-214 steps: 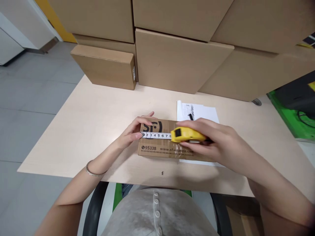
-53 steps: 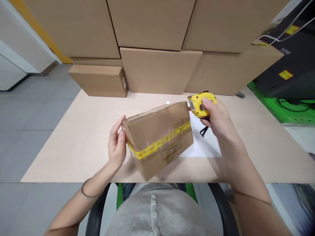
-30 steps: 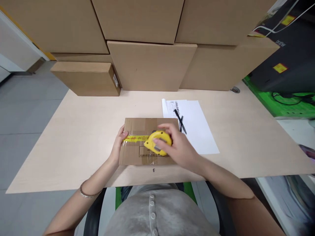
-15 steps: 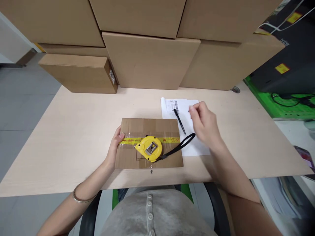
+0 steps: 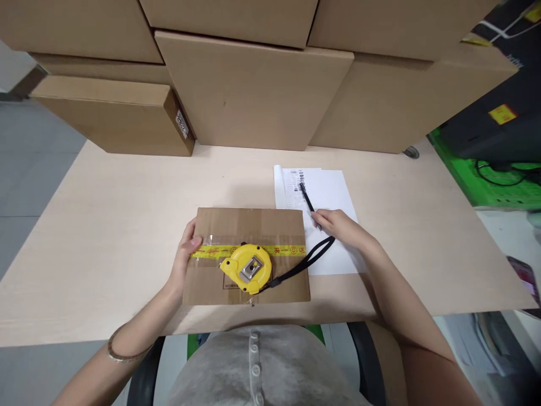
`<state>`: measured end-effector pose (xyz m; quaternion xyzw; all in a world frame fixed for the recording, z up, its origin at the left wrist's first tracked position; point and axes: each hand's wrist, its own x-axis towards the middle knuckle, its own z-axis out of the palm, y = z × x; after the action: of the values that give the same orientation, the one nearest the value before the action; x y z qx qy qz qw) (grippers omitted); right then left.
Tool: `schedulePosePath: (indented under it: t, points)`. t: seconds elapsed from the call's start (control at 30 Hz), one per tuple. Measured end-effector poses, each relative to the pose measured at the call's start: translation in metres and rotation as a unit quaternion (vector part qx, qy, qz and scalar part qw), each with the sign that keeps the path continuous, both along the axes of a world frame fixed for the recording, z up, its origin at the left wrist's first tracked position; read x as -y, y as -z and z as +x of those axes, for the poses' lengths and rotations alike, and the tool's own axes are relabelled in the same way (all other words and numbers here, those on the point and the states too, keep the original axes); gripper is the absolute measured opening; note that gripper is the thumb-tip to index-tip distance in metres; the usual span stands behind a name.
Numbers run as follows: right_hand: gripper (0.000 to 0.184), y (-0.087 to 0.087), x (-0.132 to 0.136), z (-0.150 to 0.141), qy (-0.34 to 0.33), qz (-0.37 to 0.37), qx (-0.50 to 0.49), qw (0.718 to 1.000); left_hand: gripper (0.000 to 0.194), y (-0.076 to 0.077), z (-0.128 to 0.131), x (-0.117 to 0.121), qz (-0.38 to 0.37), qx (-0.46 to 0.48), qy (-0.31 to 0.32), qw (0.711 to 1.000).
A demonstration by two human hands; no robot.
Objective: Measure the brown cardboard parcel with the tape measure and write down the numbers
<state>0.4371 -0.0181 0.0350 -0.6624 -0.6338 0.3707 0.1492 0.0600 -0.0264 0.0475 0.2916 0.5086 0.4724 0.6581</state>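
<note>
My right fingers (image 5: 320, 218) pinch the pen (image 5: 306, 197) near its close end, its length slanting away leftward over the paper (image 5: 332, 186), while my left fingers (image 5: 192, 245) clasp the box (image 5: 249, 225).

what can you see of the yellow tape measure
The tape measure has a rounded yellow, plastic-looking case with a silvery clip facing up. It lies flat on the cardboard box, partly over the yellow packing tape. A small hook shows at its left-pointing nose; no blade is drawn out. A black strap trails right, its loop past the box over white paper.
</note>
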Motion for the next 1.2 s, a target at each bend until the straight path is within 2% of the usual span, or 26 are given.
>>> schedulePosePath:
  t: [0.17, 0.33, 0.67, 1.2]
  points:
    - [0.054, 0.018, -0.004, 0.006, 0.057, 0.006, -0.135, 0.989, 0.065, 0.009, -0.007, 0.002, 0.015, -0.006, 0.017, 1.0]
    - [0.052, 0.033, -0.005, -0.001, 0.094, 0.015, -0.202, 0.975, 0.065, 0.009, -0.01, 0.004, 0.008, -0.022, 0.016, 1.0]
    - [0.04, 0.03, -0.006, 0.003, 0.098, 0.014, -0.229, 0.968, 0.06, 0.011, -0.013, 0.004, -0.003, -0.016, 0.015, 1.0]
    - [0.034, 0.032, -0.007, 0.003, 0.084, -0.004, -0.216, 0.973, 0.057, 0.005, -0.009, 0.004, -0.029, -0.02, -0.009, 0.999]
